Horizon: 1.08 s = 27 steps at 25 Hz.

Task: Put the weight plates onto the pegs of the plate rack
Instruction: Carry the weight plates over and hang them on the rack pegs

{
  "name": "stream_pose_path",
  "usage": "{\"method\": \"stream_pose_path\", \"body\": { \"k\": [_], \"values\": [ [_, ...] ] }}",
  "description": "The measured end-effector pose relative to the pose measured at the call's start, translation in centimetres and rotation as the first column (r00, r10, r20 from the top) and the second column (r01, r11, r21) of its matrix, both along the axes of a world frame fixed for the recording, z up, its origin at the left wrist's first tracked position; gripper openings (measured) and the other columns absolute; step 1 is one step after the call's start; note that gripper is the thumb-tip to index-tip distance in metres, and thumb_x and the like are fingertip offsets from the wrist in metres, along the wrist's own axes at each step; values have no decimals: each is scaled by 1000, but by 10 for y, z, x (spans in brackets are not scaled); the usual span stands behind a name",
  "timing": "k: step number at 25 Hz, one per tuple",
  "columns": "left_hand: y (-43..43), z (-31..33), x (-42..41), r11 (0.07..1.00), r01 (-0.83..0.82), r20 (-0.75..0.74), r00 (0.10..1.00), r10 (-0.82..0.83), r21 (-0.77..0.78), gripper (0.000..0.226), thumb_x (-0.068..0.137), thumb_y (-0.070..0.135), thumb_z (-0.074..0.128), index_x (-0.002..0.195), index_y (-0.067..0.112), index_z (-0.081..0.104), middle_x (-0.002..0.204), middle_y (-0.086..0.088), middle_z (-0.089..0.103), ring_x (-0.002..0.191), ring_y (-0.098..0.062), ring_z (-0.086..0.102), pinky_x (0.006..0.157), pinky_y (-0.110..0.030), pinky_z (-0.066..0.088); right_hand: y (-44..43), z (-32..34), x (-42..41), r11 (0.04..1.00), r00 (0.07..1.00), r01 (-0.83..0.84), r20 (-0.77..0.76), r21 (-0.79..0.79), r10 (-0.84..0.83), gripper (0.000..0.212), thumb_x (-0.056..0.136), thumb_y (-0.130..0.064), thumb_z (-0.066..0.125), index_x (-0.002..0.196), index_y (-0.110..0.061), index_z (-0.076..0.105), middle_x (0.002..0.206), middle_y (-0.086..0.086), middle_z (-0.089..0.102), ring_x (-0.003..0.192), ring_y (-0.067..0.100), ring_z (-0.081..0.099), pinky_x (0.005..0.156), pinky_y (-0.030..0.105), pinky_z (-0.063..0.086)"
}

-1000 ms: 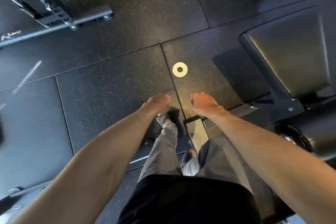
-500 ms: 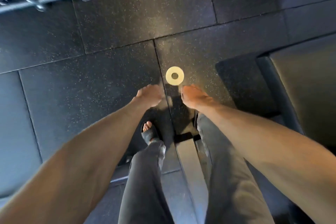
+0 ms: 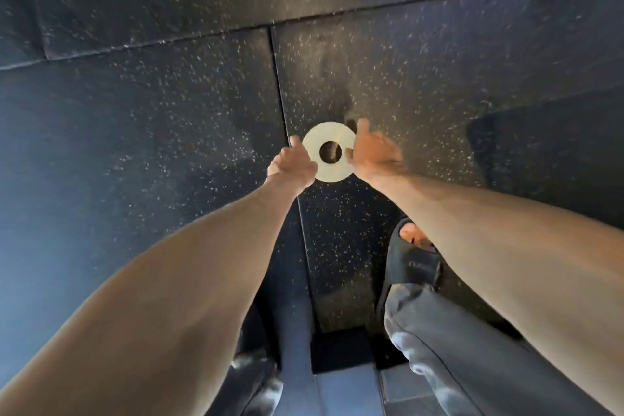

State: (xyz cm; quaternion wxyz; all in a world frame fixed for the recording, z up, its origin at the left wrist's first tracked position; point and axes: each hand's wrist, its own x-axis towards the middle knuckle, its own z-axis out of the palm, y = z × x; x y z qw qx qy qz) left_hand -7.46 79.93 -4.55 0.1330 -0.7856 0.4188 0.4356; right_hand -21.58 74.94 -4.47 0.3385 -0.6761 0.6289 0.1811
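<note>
Plate (image 3: 332,173) lay flat on open floor (image 3: 169,125), hole upward; left hand (image 3: 292,167) and right hand (image 3: 374,154) met opposite edges, grip not discernible.

Floor (image 3: 169,145): black rubber tiles flecked with pale specks; one straight seam (image 3: 278,84) running away from the viewer, one cross seam (image 3: 169,40) meeting it farther off.
Slide sandal (image 3: 413,263): black, open-toed, lettering on the strap too blurred to read; bare toes (image 3: 413,233) showing at its front; flat on the floor, lower right.
Trouser leg (image 3: 456,348): grey, creased, above the sandal.
Flat bar (image 3: 347,392): grey, bottom centre; nature unclear.
</note>
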Motion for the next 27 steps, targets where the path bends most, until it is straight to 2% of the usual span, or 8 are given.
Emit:
{"method": "stream_pose_path", "body": {
  "k": [3,6,9,12,15,20,24,27],
  "values": [
    [-2,-47,-13,998,-43,69,997,46,-36,79,95,43,56,150,5,12,126,-22,57,113,-39,59,87,-46,49,-4,-44,2,999,1000,-9,-23,-33,9,59,95,-41,58,136,-11,27,119,18,61,106,37,61,82,44,47],
    [-5,-68,-11,990,-82,132,986,97,-115,93,92,54,57,152,4,6,121,-21,61,108,-36,61,79,-41,46,1,-67,2,998,999,-46,-27,-31,45,69,93,-44,61,138,-9,23,118,23,57,104,40,60,82,46,47],
    [-6,-76,-7,981,-34,160,985,66,-192,87,92,51,59,148,3,14,108,-16,67,99,-34,66,70,-38,41,-1,-75,2,998,1000,-21,4,-59,21,65,92,-41,63,134,-8,26,112,20,61,98,38,62,81,46,47],
    [-7,-76,-18,968,-19,110,993,48,-252,64,94,31,60,139,2,24,100,-15,69,93,-34,68,68,-36,43,-1,-76,2,992,996,-72,51,-104,78,40,97,-30,54,122,-8,31,100,14,66,79,31,59,69,41,46],
    [-2,-56,-22,961,-36,79,995,60,-274,59,92,29,63,133,1,32,99,-15,68,92,-34,67,67,-35,43,1,-51,-2,985,991,-126,40,-118,131,31,96,-27,49,116,-8,35,79,2,57,70,25,52,64,37,39],
    [-7,82,12,971,111,123,989,-87,-213,56,89,41,64,125,0,49,116,-18,64,107,-36,62,85,-41,49,9,82,10,970,986,-166,-3,-177,168,48,97,-45,50,120,-3,46,89,5,63,81,25,61,78,36,50],
    [-25,275,59,970,79,194,980,-33,-232,58,85,42,65,125,3,50,118,-17,63,109,-37,61,85,-40,49,-12,265,56,967,987,-90,111,-240,120,48,92,-43,58,121,-5,51,101,7,68,89,26,66,74,34,49],
    [-20,436,100,965,3,226,972,58,-262,61,84,43,65,127,4,46,119,-16,62,111,-37,60,84,-40,48,-20,410,97,929,961,-172,154,-326,232,47,92,-45,56,119,-6,53,103,10,68,88,30,67,67,33,47]
  ]
}}
